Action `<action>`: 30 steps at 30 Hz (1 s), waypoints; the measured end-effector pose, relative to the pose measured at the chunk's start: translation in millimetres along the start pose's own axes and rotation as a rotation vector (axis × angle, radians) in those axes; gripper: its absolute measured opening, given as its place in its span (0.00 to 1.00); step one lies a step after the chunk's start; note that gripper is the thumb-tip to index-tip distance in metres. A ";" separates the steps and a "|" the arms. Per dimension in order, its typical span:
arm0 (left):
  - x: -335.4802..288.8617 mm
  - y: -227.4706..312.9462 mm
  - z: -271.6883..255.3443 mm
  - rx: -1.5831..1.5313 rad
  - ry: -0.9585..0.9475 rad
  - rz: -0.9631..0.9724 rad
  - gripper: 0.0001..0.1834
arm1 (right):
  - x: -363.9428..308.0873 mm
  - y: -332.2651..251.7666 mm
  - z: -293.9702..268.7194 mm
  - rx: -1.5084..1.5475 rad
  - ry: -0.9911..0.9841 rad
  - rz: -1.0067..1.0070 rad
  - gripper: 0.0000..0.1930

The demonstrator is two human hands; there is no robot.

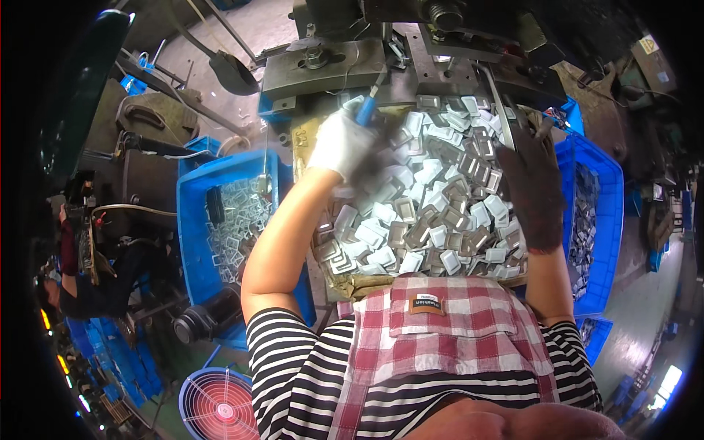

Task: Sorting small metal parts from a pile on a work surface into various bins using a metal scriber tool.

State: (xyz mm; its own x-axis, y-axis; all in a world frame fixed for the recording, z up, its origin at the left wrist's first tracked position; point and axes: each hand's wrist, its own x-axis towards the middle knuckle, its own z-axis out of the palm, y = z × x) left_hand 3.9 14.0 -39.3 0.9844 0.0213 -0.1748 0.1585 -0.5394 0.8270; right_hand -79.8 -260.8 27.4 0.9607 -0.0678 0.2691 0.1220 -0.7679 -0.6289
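Observation:
My left hand (339, 147), in a white glove, is closed on a blue-handled tool (365, 110) with a thin pale tip pointing toward the machine. In a dark glove, my right hand (533, 187) is closed around the lower end of a long, thin metal tool (496, 99). That tool reaches up to the machine's metal block (438, 70). Between my hands spreads a heap of small rectangular metal pieces (433, 198), shaped like shallow trays, some silvery and some dark. Part of the heap beside my left hand is blurred.
A blue bin (189, 242) at left holds shiny metal frames; another blue bin (609, 242) at right holds small metal parts. The press's heavy steel block (323, 70) stands at the far side. A floor fan (220, 407) is at lower left. Another person (121, 275) is at far left.

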 end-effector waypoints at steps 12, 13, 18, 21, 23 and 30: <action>-6.9 8.1 0.4 -0.484 -0.250 -0.239 0.20 | -55.7 -35.5 0.5 0.445 -0.472 0.447 0.23; -11.3 10.7 -0.8 -0.473 -0.245 -0.167 0.21 | -55.0 -37.1 -0.5 0.448 -0.482 0.456 0.23; -11.4 -9.0 -13.6 -0.050 -0.136 0.641 0.22 | -53.8 -34.2 -2.4 0.390 -0.541 0.432 0.23; -7.3 -2.1 -35.0 -0.281 -0.515 0.091 0.17 | -53.2 -30.9 -2.1 0.416 -0.633 0.391 0.23; -2.1 -9.7 -34.8 -0.166 -0.519 0.126 0.16 | -57.7 -22.1 1.5 0.317 -0.630 0.192 0.23; 23.2 28.9 -38.3 0.700 -0.125 0.288 0.19 | -55.7 -19.5 -12.2 0.314 -0.540 0.450 0.21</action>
State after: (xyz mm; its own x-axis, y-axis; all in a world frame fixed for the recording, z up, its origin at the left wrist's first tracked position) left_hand 34.2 31.1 1.0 0.9569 -0.2736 -0.0977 -0.2292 -0.9176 0.3248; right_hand -138.8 -249.8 33.6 0.9130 0.0514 -0.4047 -0.3221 -0.5180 -0.7925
